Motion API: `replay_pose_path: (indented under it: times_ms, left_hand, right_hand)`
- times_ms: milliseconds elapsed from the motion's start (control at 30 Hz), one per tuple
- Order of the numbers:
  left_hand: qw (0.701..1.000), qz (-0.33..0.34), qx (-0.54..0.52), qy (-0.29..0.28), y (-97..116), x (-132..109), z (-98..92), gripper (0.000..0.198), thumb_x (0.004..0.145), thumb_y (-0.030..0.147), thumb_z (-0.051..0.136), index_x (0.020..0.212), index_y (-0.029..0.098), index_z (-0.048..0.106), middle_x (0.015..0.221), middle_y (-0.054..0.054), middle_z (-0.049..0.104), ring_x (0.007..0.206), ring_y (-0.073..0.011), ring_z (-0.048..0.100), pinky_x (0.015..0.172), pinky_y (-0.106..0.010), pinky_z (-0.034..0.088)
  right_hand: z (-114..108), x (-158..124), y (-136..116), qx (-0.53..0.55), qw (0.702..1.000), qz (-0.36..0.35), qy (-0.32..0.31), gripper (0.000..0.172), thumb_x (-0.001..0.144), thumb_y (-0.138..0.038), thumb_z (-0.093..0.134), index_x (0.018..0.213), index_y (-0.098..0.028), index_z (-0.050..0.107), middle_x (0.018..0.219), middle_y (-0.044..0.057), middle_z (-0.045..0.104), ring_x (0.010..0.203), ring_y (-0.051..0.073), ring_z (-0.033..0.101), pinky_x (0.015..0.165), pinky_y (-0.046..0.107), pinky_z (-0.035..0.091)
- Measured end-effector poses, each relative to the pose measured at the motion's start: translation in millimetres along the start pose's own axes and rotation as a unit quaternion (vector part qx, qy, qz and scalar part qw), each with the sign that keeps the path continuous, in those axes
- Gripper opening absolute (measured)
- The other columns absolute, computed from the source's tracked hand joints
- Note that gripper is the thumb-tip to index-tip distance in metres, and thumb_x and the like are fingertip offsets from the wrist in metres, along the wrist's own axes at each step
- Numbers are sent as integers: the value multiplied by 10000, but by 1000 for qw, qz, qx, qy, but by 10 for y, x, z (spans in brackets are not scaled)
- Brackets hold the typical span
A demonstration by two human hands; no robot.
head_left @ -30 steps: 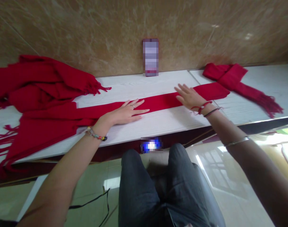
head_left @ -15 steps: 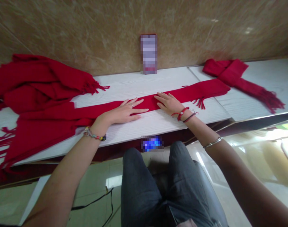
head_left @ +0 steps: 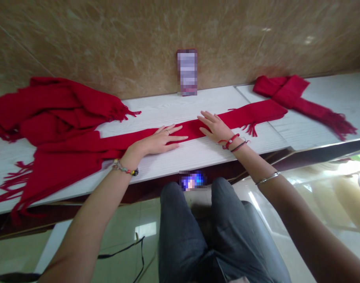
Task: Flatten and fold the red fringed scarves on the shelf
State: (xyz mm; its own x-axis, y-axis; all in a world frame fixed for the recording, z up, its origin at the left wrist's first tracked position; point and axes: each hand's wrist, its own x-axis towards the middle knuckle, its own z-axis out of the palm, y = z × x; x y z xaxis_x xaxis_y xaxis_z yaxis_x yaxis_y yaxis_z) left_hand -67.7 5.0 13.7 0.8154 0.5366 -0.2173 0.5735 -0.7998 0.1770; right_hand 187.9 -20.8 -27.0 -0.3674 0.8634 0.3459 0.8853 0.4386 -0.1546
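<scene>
A long red fringed scarf (head_left: pixel 191 129), folded into a narrow strip, lies across the white table. Its wider, loose part spreads to the left with fringe over the front edge. My left hand (head_left: pixel 162 140) rests flat on the strip, fingers spread and pointing right. To its right, my right hand (head_left: pixel 216 127) is over the same strip with fingers apart; whether its palm touches the cloth is hard to tell. Neither hand grips anything.
A rumpled red scarf (head_left: pixel 67 98) lies at the back left, and a folded red scarf (head_left: pixel 288 94) at the right. A phone (head_left: pixel 187 72) leans on the marble wall (head_left: pixel 123 47). A lit, blurred screen (head_left: pixel 193 181) shows below the front edge of the white table (head_left: pixel 159 104).
My right hand has shifted slightly right along the strip and its fingers look a little raised. My left hand stays on the cloth. The whole view has moved a little.
</scene>
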Motion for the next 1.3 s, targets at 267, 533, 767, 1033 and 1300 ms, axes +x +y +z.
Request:
replay_pose_path:
  times_ms: [267,533,767,1033,1300]
  left_hand:
    - [999,-24,21,-6,-26,-43,38,516,946,471,283,1439,327,234,1552,2,71,1419,-219,52,1130,-447,68]
    - [985,-114,101,84,-506,-643,238,497,942,374,281,1421,250,327,1536,-38,175,1402,-245,165,1112,-428,209]
    - [967,-175,160,89,-631,-1100,192,501,903,270,270,1372,187,428,1457,-77,367,1307,-246,386,1045,-401,348]
    - [924,-291,216,122,-417,-1224,4,461,894,167,317,1318,147,495,1263,-111,581,1075,-253,600,875,-388,495]
    - [945,-217,221,106,-398,-1355,185,465,874,101,297,1276,91,529,1299,-126,537,1165,-221,550,939,-357,468]
  right_hand:
    - [21,5,-2,-18,998,-4,-60,447,910,-262,360,1317,-142,498,1389,115,460,1275,235,424,1055,440,329]
    - [44,-15,67,-20,999,18,-40,439,896,-214,363,1293,-114,521,1361,132,488,1253,237,450,1050,433,350]
    - [26,52,-36,-1,1000,-25,-15,422,887,-230,415,1282,-131,526,1392,147,446,1299,272,385,1052,500,325]
    - [127,527,-831,45,974,-210,-66,473,880,-317,502,1314,-130,482,1393,154,443,1278,261,411,1027,450,363]
    - [222,630,-1023,56,980,-179,-70,324,904,-141,415,1168,-115,601,1196,138,617,1072,201,589,904,326,458]
